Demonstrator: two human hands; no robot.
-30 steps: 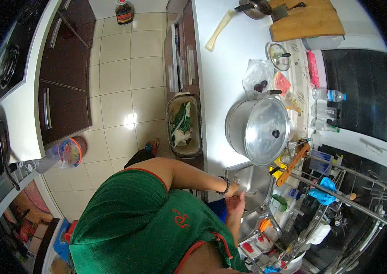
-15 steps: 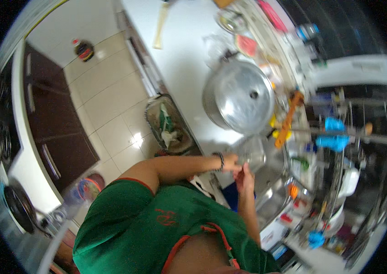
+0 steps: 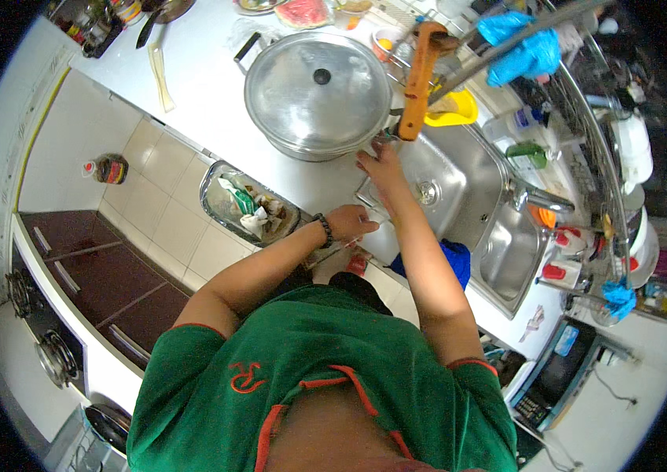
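Observation:
My left hand (image 3: 351, 223), with a dark beaded bracelet at the wrist, is at the sink's near left edge. Its fingers are drawn together by a small pale patch; what they hold, if anything, I cannot make out. Stretched farther forward, my right hand (image 3: 381, 167) has its thumb apart from its fingers. Its fingertips are beside the lower right side of a large lidded metal pot (image 3: 286, 86), by its handle; whether they touch it is unclear. The steel sink (image 3: 447, 161) lies right of the hands. A blue cloth (image 3: 447, 263) hangs over its front edge under my right forearm.
A tray of scraps (image 3: 215, 206) sits low beside the counter. An orange-brown handle (image 3: 420, 79) juts out near the pot, beside a yellow dish (image 3: 459, 108). The tap (image 3: 542, 197) rises between the two basins. Watermelon (image 3: 302, 12) lies behind the pot.
My hands, close together before, are now apart: the right reaches forward toward the pot, the left stays nearer me. The view has turned. The clear container seen by my hands is no longer distinct.

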